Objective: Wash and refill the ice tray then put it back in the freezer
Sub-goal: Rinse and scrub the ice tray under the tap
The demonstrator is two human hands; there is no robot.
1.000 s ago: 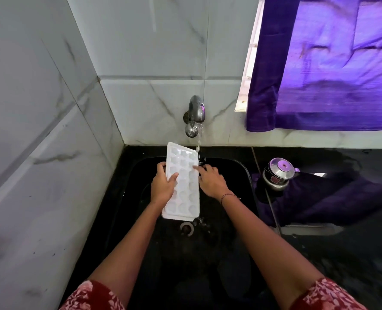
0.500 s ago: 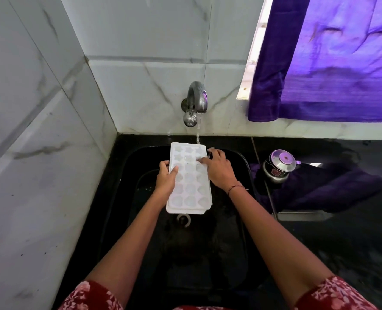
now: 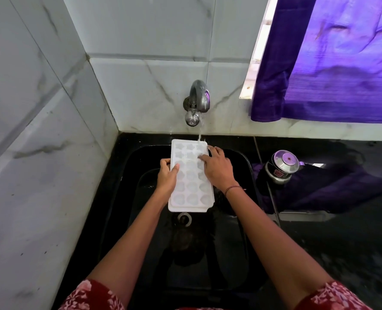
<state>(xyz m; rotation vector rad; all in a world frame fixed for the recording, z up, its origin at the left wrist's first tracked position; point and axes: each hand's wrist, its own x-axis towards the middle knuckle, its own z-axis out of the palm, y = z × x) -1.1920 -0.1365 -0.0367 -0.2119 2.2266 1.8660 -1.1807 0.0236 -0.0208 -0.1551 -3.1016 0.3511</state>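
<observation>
Ice tray [image 3: 191, 189] now under tap [image 3: 197, 101]

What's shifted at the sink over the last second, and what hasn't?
The ice tray shifted right, so its far right corner now sits under the tap stream. The right hand slid toward that far end, onto the cells. The left hand still grips the left edge; water still runs.

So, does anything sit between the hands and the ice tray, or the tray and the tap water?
Nothing visible. The left hand grips the ice tray by its left edge, the right hand rests fingers on top, and the tap water lands on its far corner.
</observation>
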